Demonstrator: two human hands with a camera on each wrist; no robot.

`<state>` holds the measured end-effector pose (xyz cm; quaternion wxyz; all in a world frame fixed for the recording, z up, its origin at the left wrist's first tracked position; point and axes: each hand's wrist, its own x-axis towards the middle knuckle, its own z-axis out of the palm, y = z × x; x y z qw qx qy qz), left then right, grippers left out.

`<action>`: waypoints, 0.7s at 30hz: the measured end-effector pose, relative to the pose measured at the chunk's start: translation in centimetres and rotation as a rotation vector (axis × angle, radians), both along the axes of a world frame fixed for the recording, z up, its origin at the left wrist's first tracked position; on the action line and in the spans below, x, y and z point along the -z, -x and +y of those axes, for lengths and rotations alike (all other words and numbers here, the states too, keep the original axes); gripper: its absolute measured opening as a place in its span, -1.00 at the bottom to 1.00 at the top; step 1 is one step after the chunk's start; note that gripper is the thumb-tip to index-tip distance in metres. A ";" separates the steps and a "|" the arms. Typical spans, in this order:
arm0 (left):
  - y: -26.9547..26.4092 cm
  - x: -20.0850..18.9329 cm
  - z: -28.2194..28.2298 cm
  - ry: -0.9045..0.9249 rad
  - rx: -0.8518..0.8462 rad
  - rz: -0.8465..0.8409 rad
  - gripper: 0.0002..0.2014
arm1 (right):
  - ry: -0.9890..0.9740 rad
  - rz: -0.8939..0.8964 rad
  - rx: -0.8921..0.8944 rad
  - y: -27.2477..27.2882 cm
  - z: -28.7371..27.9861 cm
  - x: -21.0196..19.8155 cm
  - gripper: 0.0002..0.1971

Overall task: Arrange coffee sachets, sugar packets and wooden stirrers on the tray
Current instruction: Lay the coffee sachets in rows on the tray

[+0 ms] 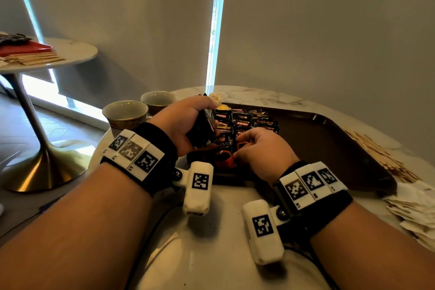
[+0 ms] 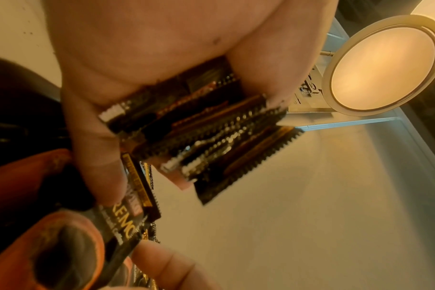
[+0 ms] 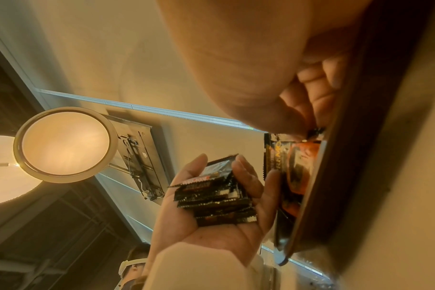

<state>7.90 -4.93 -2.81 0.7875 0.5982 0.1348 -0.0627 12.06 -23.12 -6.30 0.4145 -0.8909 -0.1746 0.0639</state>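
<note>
My left hand point(image 1: 186, 122) grips a stack of black coffee sachets point(image 1: 203, 129), held upright over the left end of the dark brown tray point(image 1: 329, 146). The stack point(image 2: 199, 137) fans out between thumb and fingers. My right hand point(image 1: 256, 146) pinches one black sachet with an orange cup picture point(image 1: 223, 160) lying at the tray's near left corner; the same sachet point(image 3: 296, 168) lies flat against the tray point(image 3: 348, 157). More sachets point(image 1: 247, 120) lie in rows on the tray's far left part. Wooden stirrers point(image 1: 381, 155) and sugar packets point(image 1: 412, 209) lie on the table right of the tray.
Two ceramic cups point(image 1: 126, 113) point(image 1: 157, 100) stand at the marble table's far left edge. A second round table point(image 1: 70, 52) at the far left carries a red tray and more stirrers. A ceiling lamp point(image 2: 383, 72) shows overhead.
</note>
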 end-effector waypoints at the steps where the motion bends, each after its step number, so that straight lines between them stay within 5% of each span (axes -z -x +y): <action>1: 0.0 0.0 0.0 -0.005 -0.002 0.000 -0.62 | 0.009 -0.008 -0.004 0.0 0.0 0.0 -0.67; 21: -0.6 0.6 0.2 0.004 -0.057 -0.046 -0.51 | 0.066 -0.048 -0.027 0.3 -0.1 -0.3 -0.85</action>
